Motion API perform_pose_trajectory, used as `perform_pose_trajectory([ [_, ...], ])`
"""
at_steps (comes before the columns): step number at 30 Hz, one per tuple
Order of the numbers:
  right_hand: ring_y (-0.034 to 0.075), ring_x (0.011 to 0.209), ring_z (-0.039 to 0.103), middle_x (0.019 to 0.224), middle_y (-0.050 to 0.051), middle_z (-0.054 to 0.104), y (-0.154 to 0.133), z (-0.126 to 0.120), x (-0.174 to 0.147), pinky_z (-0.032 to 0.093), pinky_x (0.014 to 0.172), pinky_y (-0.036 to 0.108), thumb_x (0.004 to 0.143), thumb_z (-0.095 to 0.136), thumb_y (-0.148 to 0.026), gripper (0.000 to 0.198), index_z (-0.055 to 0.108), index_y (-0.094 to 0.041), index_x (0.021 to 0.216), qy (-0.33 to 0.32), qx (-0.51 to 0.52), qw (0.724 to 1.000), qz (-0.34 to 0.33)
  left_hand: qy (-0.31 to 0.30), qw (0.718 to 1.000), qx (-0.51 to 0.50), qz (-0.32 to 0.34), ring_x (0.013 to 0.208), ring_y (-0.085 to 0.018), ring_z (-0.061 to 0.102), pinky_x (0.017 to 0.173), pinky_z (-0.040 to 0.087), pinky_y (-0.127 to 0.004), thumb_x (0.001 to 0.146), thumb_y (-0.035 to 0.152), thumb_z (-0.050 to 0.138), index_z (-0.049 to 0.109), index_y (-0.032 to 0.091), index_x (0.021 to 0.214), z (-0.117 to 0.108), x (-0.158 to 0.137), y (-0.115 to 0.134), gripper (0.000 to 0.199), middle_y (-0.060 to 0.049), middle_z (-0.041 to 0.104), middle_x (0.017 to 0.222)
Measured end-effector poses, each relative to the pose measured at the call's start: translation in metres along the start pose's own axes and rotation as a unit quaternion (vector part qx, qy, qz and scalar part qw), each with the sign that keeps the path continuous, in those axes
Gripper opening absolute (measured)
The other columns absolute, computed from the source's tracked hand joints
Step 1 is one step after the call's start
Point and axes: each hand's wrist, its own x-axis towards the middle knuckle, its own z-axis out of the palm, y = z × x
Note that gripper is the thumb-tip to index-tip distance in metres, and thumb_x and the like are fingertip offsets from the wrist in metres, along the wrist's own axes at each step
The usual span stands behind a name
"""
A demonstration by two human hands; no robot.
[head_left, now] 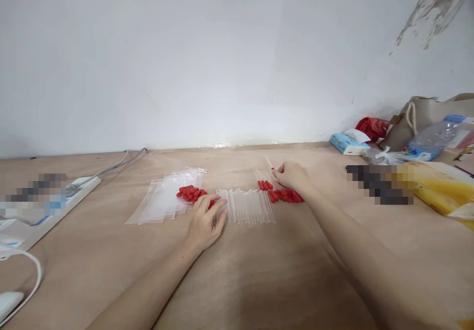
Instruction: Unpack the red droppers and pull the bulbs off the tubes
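Observation:
My right hand [291, 176] pinches a glass dropper [269, 163] by its red rubber bulb, with the clear tube pointing away from me. Close to it lie a few droppers with bulbs fitted [263, 185] and a heap of red bulbs [287, 196], partly under my wrist. My left hand [206, 220] rests with fingers apart at the left end of a row of clear glass tubes [248, 206]. Its fingertips are beside another pile of red bulbs [189, 193], some of which they hide. That pile sits on the edge of a fanned stack of clear plastic bags [155, 204].
A white power strip [83, 187] with grey and white cables is at the left. At the right are a blue tissue pack [348, 144], a plastic bottle [431, 140], a yellow packet [440, 187] and a bag [437, 110]. A white wall [222, 63] borders the table's back.

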Motion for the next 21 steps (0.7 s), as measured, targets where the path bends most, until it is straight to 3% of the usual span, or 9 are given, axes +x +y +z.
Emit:
perform_pose_trajectory([
  [3,0.017,0.072,0.057,0.074,0.005,0.064,0.005,0.004,-0.025,0.037,0.066,0.027,0.081,0.042,-0.038,0.027,0.06,-0.02,0.073,0.1,0.032,0.992,-0.073,0.002,1.0,0.002,-0.003,0.095,-0.022,0.049,0.085,0.041,-0.04,0.079,0.021,0.051,0.056,0.018,0.105,-0.001,0.0,0.001,0.026,-0.009,0.053,0.099],
  [4,0.016,0.072,0.056,0.075,0.004,0.063,0.009,0.01,-0.035,0.036,0.068,0.027,0.081,0.044,-0.037,0.025,0.059,-0.02,0.074,0.16,0.056,0.976,-0.135,0.006,1.0,0.003,-0.007,0.096,-0.022,0.049,0.086,0.041,-0.041,0.079,0.022,0.051,0.053,0.017,0.11,-0.002,0.0,0.001,0.031,-0.009,0.053,0.102],
  [7,0.017,0.077,0.054,0.078,0.004,0.062,0.022,0.037,-0.067,0.034,0.073,0.03,0.081,0.049,-0.032,0.018,0.06,-0.018,0.079,0.304,0.075,0.903,-0.296,0.021,1.0,-0.002,-0.01,0.103,-0.024,0.046,0.088,0.04,-0.042,0.08,0.025,0.051,0.038,0.016,0.124,-0.002,0.0,0.004,0.047,-0.012,0.05,0.109],
  [9,0.016,0.079,0.053,0.08,0.004,0.062,0.028,0.056,-0.084,0.033,0.073,0.031,0.081,0.051,-0.025,0.017,0.059,-0.018,0.094,0.341,0.056,0.861,-0.373,0.016,1.0,-0.012,0.011,0.105,-0.025,0.046,0.088,0.04,-0.043,0.08,0.026,0.052,0.033,0.016,0.128,-0.002,-0.001,0.006,0.052,-0.013,0.048,0.113],
  [12,0.013,0.074,0.052,0.078,0.003,0.061,0.03,0.07,-0.098,0.031,0.072,0.03,0.08,0.053,-0.018,0.015,0.061,-0.02,0.094,0.342,0.041,0.833,-0.432,-0.01,0.997,-0.011,0.081,0.104,-0.024,0.047,0.088,0.039,-0.042,0.079,0.026,0.054,0.04,0.02,0.124,0.0,-0.002,0.01,0.047,-0.011,0.05,0.113],
  [16,0.012,0.072,0.051,0.077,0.002,0.062,0.023,0.069,-0.104,0.031,0.074,0.031,0.08,0.053,-0.02,0.01,0.061,-0.02,0.085,0.328,0.043,0.826,-0.457,-0.032,0.986,-0.004,0.164,0.093,-0.02,0.051,0.086,0.036,-0.04,0.078,0.024,0.057,0.055,0.022,0.107,0.0,0.0,0.018,0.029,-0.005,0.061,0.095],
  [21,0.012,0.072,0.051,0.068,-0.002,0.061,0.018,0.066,-0.106,0.027,0.084,0.034,0.081,0.051,-0.019,0.01,0.06,-0.021,0.082,0.282,0.041,0.828,-0.483,-0.034,0.982,-0.011,0.183,0.068,-0.013,0.051,0.083,0.033,-0.037,0.08,0.019,0.054,0.061,0.021,0.093,0.001,0.001,0.023,0.015,0.002,0.061,0.065],
])
